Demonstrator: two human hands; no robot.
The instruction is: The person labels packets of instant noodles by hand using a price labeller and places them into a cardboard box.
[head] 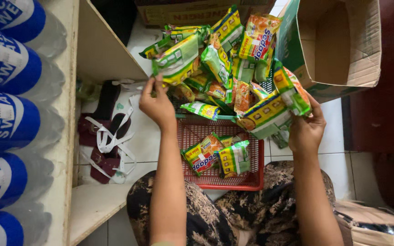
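Observation:
My left hand (157,104) pinches a green and yellow instant-noodle packet (177,60) at the top of a heap. My right hand (305,130) grips two more packets (279,102), one yellow and white, one green and orange. Between the hands rises a tall heap of noodle packets (226,64) piled over the far end of a red plastic basket (213,178). Two loose packets (217,157) lie in the basket's near end, one orange and one green. The basket rests on the tiled floor just beyond my knees in dark patterned trousers.
A wooden shelf (69,109) stands at the left with several blue-labelled bottles (5,109) lying on it. White plastic strapping (110,141) and dark sandals lie under it. An open cardboard box (338,43) sits at the upper right, another box behind the heap.

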